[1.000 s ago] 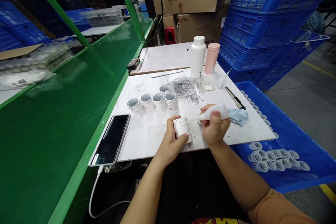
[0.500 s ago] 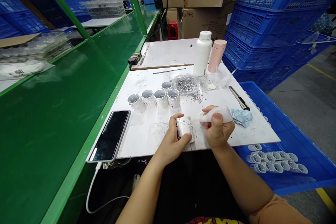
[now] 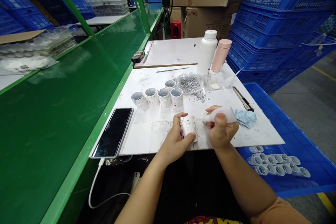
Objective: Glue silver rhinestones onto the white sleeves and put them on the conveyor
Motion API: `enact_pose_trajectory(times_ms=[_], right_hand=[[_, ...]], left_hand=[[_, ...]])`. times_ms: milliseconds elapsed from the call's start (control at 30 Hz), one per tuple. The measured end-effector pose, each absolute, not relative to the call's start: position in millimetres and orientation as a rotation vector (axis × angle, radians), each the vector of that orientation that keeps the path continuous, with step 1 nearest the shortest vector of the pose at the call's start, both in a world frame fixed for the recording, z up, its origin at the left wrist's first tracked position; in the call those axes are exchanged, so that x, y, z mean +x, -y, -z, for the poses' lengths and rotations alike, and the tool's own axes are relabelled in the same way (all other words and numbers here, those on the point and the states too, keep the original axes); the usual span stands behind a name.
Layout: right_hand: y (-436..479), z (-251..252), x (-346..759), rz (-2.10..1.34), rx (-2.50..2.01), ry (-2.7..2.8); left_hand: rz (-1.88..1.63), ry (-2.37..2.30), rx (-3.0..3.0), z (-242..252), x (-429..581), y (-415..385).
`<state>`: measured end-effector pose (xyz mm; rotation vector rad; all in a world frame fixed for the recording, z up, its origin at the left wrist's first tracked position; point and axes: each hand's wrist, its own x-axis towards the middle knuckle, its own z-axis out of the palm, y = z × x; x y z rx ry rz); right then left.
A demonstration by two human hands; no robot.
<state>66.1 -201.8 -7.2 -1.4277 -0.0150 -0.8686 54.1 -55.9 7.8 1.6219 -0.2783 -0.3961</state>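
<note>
My left hand [image 3: 175, 142] is closed around a small white cup [image 3: 188, 123], tipped on its side just above the table's front edge. The cup has raised details and a bit of red on its wall. In my right hand [image 3: 222, 133] is a soft white squeeze bottle [image 3: 229, 114], its narrower end toward the cup but apart from it. That end is partly hidden by my fingers. Several similar white cups [image 3: 164, 98], grey inside, stand mouth up beyond my left hand. Behind them lies a clear plastic bag of small silvery parts [image 3: 189, 83], with loose ones [image 3: 201, 97] spilled in front.
A phone [image 3: 113, 133] on a cable lies at the left edge. To the right are a utility knife [image 3: 243, 98] and crumpled blue cloth [image 3: 245, 118]. White [image 3: 207, 54] and pink [image 3: 222, 56] bottles stand behind. A blue bin [image 3: 288, 182] holds cups beside the table [image 3: 141, 136].
The whole scene sits slightly farther right in the picture, as my head has turned a little left. Both hands keep their grips, with barely any movement over the table.
</note>
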Motion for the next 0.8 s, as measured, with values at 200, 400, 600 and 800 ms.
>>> enact_pose_trajectory(times_ms=[200,400,600,800], right_hand=[[201.3,3.9,66.2,0.871,-1.425,0.035],[201.3,4.6,66.1,0.877,-1.446,0.025],[200.9,0.1,68.6,0.882,-1.280,-0.030],[207.5,-12.2,75.2,0.831,-1.047,-0.110]], left_hand=[[0.396,0.271,1.605,-8.8,53.7,56.1],[0.406,0.272,1.603,-7.1,53.3,55.2],[0.386,0.248,1.567,-4.3,55.0,55.9],[0.341,0.064,1.293,-2.7,60.7,56.7]])
